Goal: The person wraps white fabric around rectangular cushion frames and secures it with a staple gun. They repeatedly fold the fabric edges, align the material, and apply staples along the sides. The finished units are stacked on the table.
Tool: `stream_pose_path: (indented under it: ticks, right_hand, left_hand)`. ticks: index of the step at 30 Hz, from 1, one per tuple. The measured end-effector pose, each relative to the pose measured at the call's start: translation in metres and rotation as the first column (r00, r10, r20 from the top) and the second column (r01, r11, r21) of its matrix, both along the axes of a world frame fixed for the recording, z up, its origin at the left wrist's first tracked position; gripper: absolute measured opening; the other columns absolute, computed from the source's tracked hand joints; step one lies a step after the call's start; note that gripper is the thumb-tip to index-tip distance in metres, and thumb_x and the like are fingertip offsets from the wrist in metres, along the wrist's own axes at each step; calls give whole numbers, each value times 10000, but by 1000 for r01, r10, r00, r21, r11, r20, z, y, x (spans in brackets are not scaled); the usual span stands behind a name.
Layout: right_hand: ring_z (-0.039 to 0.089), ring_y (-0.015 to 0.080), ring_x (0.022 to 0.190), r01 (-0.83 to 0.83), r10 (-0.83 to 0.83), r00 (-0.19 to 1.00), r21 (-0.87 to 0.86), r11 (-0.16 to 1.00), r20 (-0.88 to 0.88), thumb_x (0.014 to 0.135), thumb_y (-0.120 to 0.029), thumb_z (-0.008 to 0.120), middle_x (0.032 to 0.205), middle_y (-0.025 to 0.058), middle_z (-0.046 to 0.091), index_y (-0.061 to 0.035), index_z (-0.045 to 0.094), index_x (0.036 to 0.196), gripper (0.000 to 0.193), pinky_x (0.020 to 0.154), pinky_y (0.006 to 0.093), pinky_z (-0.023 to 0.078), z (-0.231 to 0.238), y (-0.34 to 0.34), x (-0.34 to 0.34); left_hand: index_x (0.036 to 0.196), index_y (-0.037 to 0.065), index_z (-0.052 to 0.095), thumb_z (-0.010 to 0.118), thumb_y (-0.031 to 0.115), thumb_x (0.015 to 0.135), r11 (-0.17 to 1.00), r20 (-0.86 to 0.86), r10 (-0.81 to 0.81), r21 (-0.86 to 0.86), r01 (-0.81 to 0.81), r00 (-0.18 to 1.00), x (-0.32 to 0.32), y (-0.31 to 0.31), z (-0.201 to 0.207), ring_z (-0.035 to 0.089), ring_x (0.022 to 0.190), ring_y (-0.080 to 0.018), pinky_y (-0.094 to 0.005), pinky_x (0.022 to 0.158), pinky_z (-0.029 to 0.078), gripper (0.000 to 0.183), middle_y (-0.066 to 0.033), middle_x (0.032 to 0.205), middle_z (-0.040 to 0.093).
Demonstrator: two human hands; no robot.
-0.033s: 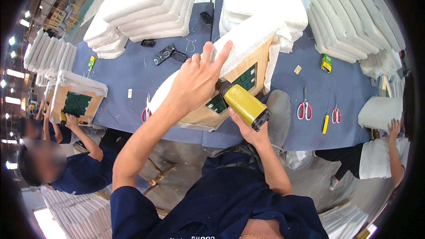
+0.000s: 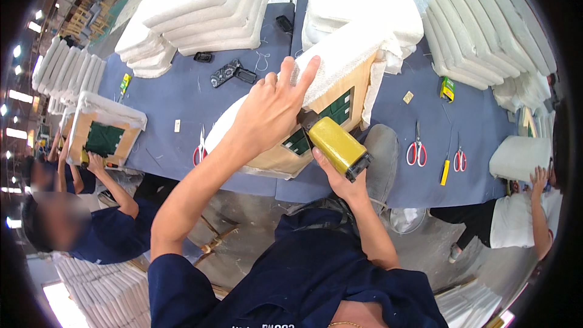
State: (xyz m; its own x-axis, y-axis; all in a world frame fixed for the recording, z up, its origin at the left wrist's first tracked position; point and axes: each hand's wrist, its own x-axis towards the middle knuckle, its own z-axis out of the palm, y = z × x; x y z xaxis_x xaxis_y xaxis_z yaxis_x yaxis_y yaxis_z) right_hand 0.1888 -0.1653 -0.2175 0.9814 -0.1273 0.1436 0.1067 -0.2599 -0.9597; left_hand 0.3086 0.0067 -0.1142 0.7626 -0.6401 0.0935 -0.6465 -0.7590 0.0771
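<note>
Your right hand has its fingers wrapped shut around the yellow block-shaped staple gun, long axis running up-left, nose against the wooden seat frame with green webbing. Just beyond, your left hand lies flat, fingers spread, on white fabric over the frame's top edge, on the blue bench.
</note>
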Motion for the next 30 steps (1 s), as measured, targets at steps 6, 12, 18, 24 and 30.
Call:
stream_pose_path:
  ticks: [6, 12, 18, 24, 30]
  right_hand:
    - [728, 224, 789, 95, -65, 991, 265, 959, -120, 919, -154, 840, 973, 128, 783, 34, 754, 1088, 267, 720, 319, 539, -12, -9, -43]
    - [708, 224, 751, 160, -141, 983, -177, 971, 117, 921, -131, 828, 895, 116, 759, 37, 736, 1025, 217, 713, 357, 542, -35, 0, -47]
    - [719, 207, 759, 62, -58, 998, 147, 987, -27, 940, -182, 831, 891, 107, 770, 25, 754, 1041, 243, 729, 321, 547, 3, 19, -9]
    - [739, 215, 788, -30, 31, 999, 70, 997, -9, 933, -223, 843, 921, 101, 791, -11, 781, 1051, 251, 715, 331, 542, 9, 18, -13]
    - [723, 248, 703, -85, 88, 994, -39, 996, 67, 924, -175, 835, 862, 127, 769, 0, 771, 1035, 217, 660, 355, 535, 7, 18, -18]
  left_hand:
    - [1638, 31, 347, 425, 433, 1140, 853, -499, -398, -511, 109, 770, 46, 43, 4, 528, 1420, -351, -444, 1208, 378, 645, -206, 1585, 485]
    - [1549, 10, 458, 278, 534, 1142, 923, -673, -81, -329, -199, 735, 29, 45, -7, 526, 1412, -392, -476, 1211, 369, 688, -266, 1484, 564]
    - [1602, 109, 377, 573, 389, 1065, 977, 131, 179, -139, -161, 975, -23, 42, -29, 682, 1115, -487, -570, 1139, 433, 637, -357, 1488, 495]
    - [1631, 126, 330, 778, 235, 909, 989, 53, 151, -12, -150, 987, -32, 39, -15, 694, 922, -402, -485, 832, 594, 856, -294, 1457, 504]
    - [1670, 146, 261, 822, 186, 834, 990, 29, 142, -28, -141, 989, -36, 36, -12, 674, 917, -386, -475, 845, 584, 1008, -248, 1422, 491]
